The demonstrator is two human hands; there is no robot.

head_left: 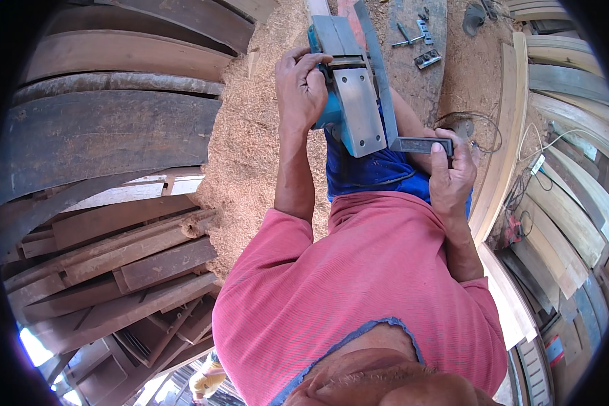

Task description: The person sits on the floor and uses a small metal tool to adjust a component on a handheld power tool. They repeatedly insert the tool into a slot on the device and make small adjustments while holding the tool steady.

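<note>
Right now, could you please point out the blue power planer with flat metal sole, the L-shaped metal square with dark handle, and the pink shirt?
Blue power planer (362, 111): head view, sole plate nearer the person.
Metal square (381, 81): head view, long blade.
Pink shirt (365, 264): head view, middle of the cloth.

We log the electric planer (358, 101) as smooth teal plastic, with sole plates (363, 111) of brushed-looking grey metal, mild sheen. Try square (383, 88): dull grey metal blade, darker matt stock (423, 145). Near the right edge of the worn, scuffed, matt wooden board (413, 88), we mark a shiny metal block (427, 59). Shirt (372, 271): matt pink cloth, finely striped. Shorts (365, 172): blue cloth, slight sheen. Wood shavings (247, 142): loose, rough. Stacked planks (108, 128): dark wood, rough, matt.
</note>
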